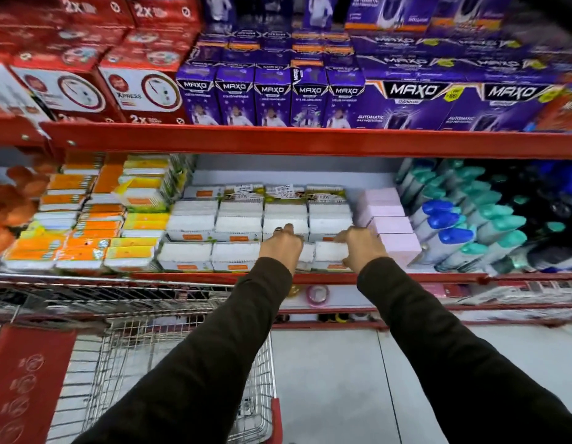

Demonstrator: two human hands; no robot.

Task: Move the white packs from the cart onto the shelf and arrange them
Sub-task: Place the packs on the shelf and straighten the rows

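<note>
Several white packs (236, 224) lie in rows on the red-edged middle shelf (214, 277). At the front row's right end sits one white pack (330, 251). My left hand (283, 246) presses on its left side, partly covering it. On the pack's right side my right hand (361, 246) curls around the edge. Both arms wear dark sleeves and reach over the shelf lip. The wire cart (169, 363) stands at the lower left; its inside shows no white packs in this view.
Orange and yellow packs (86, 232) fill the shelf left of the white ones. Pink boxes (390, 225) and blue and teal-capped bottles (464, 225) stand to the right. Purple boxes (272, 97) and red boxes (86, 75) fill the upper shelf.
</note>
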